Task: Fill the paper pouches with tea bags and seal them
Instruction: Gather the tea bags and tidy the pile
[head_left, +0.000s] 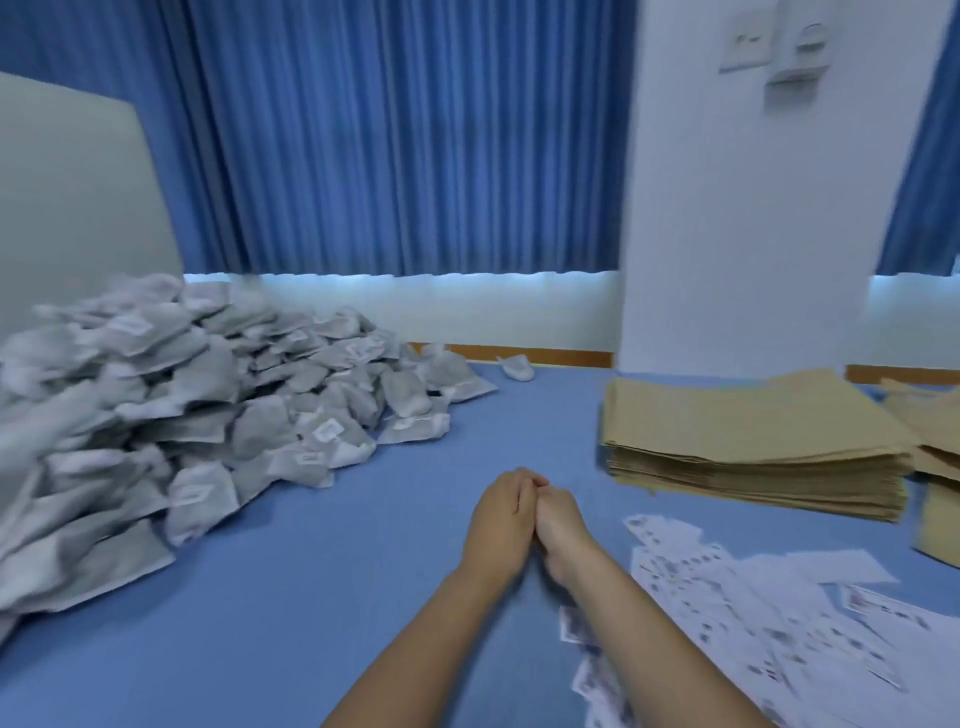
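Note:
A big heap of grey-white tea bags (171, 405) covers the left side of the blue table. A thick stack of flat brown paper pouches (753, 436) lies at the right, with more pouches (935, 467) beyond it at the frame edge. White sticker sheets (769, 618) are spread at the lower right. My left hand (501, 512) and my right hand (561, 525) are pressed together side by side above the table's middle, fingers pointing away and lightly curled at the tips. Neither hand holds anything that I can see. The frame is blurred.
The blue table surface (311, 597) stretches between the heap and the pouches. One stray tea bag (517, 368) lies near the far edge. A pale board (67, 208) leans at the back left. Blue curtains (405, 140) and a white pillar (753, 208) stand behind.

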